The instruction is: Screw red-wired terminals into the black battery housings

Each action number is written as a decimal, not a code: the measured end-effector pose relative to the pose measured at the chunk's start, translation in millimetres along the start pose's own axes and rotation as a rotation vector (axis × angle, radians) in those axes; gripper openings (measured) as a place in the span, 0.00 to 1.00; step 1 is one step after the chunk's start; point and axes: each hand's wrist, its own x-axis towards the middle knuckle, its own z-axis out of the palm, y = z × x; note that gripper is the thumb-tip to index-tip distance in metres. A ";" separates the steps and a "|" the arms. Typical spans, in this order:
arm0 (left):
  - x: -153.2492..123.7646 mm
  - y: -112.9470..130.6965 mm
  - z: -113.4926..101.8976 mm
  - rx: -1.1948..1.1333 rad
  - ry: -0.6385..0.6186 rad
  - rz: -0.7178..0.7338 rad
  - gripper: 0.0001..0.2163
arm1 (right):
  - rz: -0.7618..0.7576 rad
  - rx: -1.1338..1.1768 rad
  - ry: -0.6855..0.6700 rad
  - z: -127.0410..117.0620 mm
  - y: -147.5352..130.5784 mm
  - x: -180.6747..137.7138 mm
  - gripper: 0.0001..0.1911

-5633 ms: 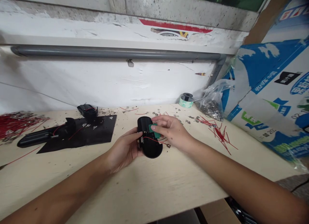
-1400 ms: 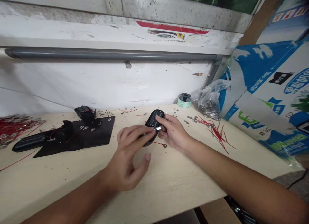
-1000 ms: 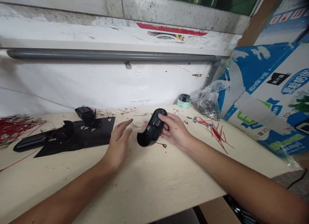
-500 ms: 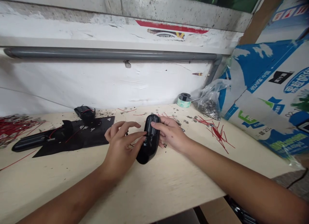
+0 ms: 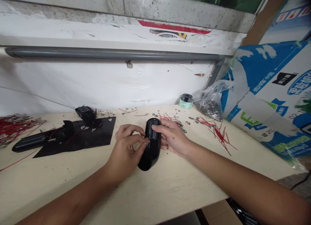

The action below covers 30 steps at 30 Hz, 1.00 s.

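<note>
A glossy black elongated plastic housing with rounded ends [image 5: 151, 157] is tilted over the table in front of me. My right hand [image 5: 173, 136] grips its right side, thumb on the upper face and fingers curled behind. At the housing's left edge, near its middle, my left hand [image 5: 130, 147] pinches with thumb and forefinger; whatever lies between these fingertips is too small to make out. A thin dark loop, perhaps a wire, shows by the left fingers.
Left on the table [image 5: 92, 186] are a black mat [image 5: 97, 134], a similar black housing [image 5: 31, 142], a black part [image 5: 85, 113] and a pile of red wires [image 5: 14, 128]. Rightward are loose red wires [image 5: 220, 134], a tape roll [image 5: 185, 102], a bag of metal pieces [image 5: 210, 108] and a carton [image 5: 272, 89].
The housing has dropped slightly toward me. My left fingers have drawn in more closely, with the pinch still at the housing's left edge; my right hand keeps its grip.
</note>
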 end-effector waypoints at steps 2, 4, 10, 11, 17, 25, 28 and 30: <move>-0.9 -0.8 0.8 -0.009 0.000 0.017 0.08 | 0.002 0.016 0.011 0.0 -0.9 -0.4 0.16; -2.0 -0.9 1.4 -0.028 -0.002 0.024 0.07 | 0.000 0.027 0.026 -0.5 -2.2 -0.4 0.15; -3.2 5.9 -2.1 -0.037 -0.085 0.053 0.14 | -0.030 0.036 0.079 -5.2 -3.9 2.4 0.14; -3.1 7.3 -3.2 -0.031 -0.105 0.061 0.16 | -0.027 0.039 0.077 -6.0 -3.9 2.7 0.14; -3.9 11.2 -5.6 0.003 -0.200 0.070 0.21 | -0.026 0.068 0.101 -7.5 -5.1 3.7 0.17; -4.7 -1.6 0.2 -0.081 0.031 -0.118 0.17 | -0.106 0.086 0.071 -11.5 -5.5 10.1 0.18; -2.1 -12.4 1.8 -0.089 0.092 -0.240 0.15 | -0.118 0.111 0.067 -16.9 -4.1 13.5 0.16; -0.6 -17.6 3.0 -0.054 0.071 -0.319 0.16 | -0.085 0.144 0.067 -20.1 -4.1 15.1 0.17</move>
